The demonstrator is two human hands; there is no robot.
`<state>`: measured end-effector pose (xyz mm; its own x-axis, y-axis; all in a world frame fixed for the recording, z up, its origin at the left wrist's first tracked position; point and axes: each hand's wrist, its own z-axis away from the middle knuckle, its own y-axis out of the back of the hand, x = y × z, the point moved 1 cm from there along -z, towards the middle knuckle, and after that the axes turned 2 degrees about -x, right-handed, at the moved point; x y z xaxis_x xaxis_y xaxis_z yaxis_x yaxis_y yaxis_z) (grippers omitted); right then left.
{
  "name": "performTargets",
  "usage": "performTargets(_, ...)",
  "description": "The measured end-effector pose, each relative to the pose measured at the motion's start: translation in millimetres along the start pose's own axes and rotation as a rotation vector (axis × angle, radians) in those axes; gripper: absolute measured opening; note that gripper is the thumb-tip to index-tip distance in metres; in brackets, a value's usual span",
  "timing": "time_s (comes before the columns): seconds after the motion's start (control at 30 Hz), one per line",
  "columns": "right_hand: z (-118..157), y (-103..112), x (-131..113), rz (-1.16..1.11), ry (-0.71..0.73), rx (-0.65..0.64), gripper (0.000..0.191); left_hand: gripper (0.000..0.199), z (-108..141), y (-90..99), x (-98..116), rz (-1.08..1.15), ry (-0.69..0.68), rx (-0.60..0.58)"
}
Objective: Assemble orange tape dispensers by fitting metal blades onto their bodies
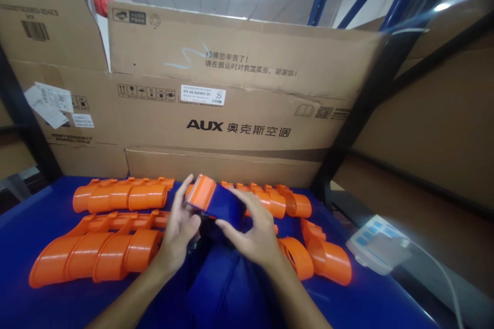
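Both hands are raised over the blue-covered table, around a curved orange plastic piece (203, 192) with dark blue material (227, 204) next to it. My left hand (179, 231) holds the orange piece at its left end, fingers behind and thumb below. My right hand (252, 226) grips the dark blue material between thumb and fingers. How the blue material joins the orange piece, I cannot tell. Beneath the hands hangs dark blue cloth (227, 282), partly in shadow.
Nested orange plastic pieces lie in rows at the left (96, 254) and behind the hands (297, 204). More orange pieces (334, 262) lie to the right. A white and blue box-shaped device (380, 244) with a cable sits at the right edge. Cardboard (239, 149) walls the back, between dark posts.
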<state>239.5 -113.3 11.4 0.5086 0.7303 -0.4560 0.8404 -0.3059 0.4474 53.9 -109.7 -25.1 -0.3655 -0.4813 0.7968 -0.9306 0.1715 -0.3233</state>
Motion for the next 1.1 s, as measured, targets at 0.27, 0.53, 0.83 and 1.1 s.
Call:
performTargets(0.27,-1,-12,10,-0.351,-0.376,0.113,0.034,0.092,7,-3.8,7,-0.619,-0.305,-0.279)
performTargets(0.53,10,-16,15,-0.252,-0.365,0.134,0.043,0.088,10,-14.3,4,-0.999,-0.494,-0.195)
performTargets(0.83,-1,-6,15,-0.241,-0.385,0.163,0.056,0.09,-24,28.8,35,-1.041,-0.644,-0.22)
performTargets(1.1,-2,-2,21,-0.233,-0.413,0.208,0.054,0.07,-91,96.4,59,-1.44,-0.392,-0.495)
